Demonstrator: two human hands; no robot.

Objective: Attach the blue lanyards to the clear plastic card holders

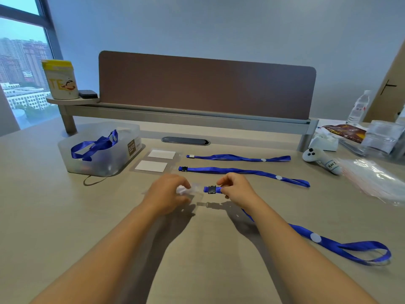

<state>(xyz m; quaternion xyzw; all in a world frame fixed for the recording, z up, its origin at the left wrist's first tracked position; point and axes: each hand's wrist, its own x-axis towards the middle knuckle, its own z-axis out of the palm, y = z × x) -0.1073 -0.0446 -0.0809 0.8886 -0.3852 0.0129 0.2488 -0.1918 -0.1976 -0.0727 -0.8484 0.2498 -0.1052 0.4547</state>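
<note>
desk (208, 249) | left hand (168, 194) grips card holder (195, 188) | right hand (237, 188) pinches lanyard (341, 246)

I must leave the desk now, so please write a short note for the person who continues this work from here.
Left hand grips a clear card holder; right hand pinches a blue lanyard just behind its black clip, apart from the holder. Two finished-looking sets lie behind: holders with white cards beside lanyards. More lanyards sit in the plastic bin. Left: clip this pair, then the bin's.
</note>
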